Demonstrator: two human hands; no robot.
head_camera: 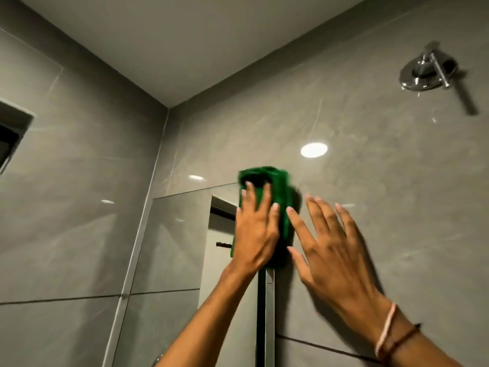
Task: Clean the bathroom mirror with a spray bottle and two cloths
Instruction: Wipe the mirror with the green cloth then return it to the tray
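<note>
The mirror hangs on the grey tiled wall, its top right corner near the centre of the view. A green cloth lies flat over that corner, pressed against the glass by my left hand with fingers spread. My right hand is open just right of the cloth, fingers apart, flat on or close to the tile beside the mirror's edge. Neither a spray bottle nor a second cloth is in view.
A chrome wall fitting sticks out high on the right wall. A dark recessed niche sits in the left wall. The walls meet in a corner left of the mirror, under the ceiling.
</note>
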